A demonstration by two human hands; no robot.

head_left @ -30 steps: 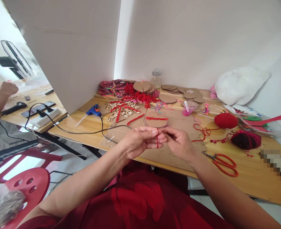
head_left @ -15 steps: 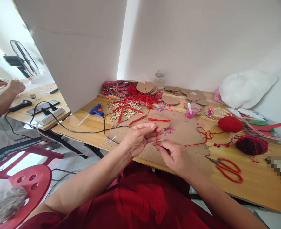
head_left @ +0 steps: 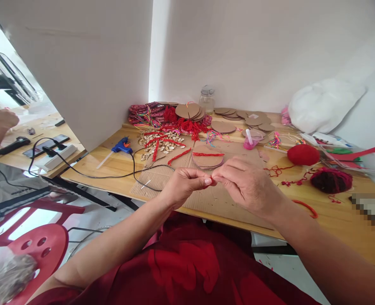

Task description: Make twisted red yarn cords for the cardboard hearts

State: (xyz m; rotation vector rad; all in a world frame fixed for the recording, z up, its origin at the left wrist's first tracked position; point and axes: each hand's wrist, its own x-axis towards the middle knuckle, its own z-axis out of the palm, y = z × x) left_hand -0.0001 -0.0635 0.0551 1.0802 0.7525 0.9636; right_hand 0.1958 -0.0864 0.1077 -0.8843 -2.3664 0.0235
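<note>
My left hand (head_left: 187, 184) is closed in a pinch, a bit of red yarn (head_left: 211, 179) showing at its thumb tip. Against it, my right hand (head_left: 246, 182) is closed too, its fingertips pinching the same yarn; most of the strand is hidden by the fingers. Just beyond the hands lies a round cardboard disc (head_left: 206, 160) with a red yarn braid (head_left: 209, 154) across it. Another red braid (head_left: 179, 156) rests to its left on the cardboard sheet (head_left: 187, 203). Partly covered by my right arm, the red-handled scissors (head_left: 308, 207) lie on the table.
A blue glue gun (head_left: 122, 145) with a black cable stands left of a pile of shells (head_left: 163, 146). Cardboard discs (head_left: 190, 111) and braided bundles line the back. A red yarn ball (head_left: 303, 155) and a dark one (head_left: 331, 180) sit right. At far left shows a co-worker's hand (head_left: 4, 118).
My hands have come together at the yarn, the right one rising from below to meet the left. The strand stretched between them is now mostly hidden. The view has shifted slightly.
</note>
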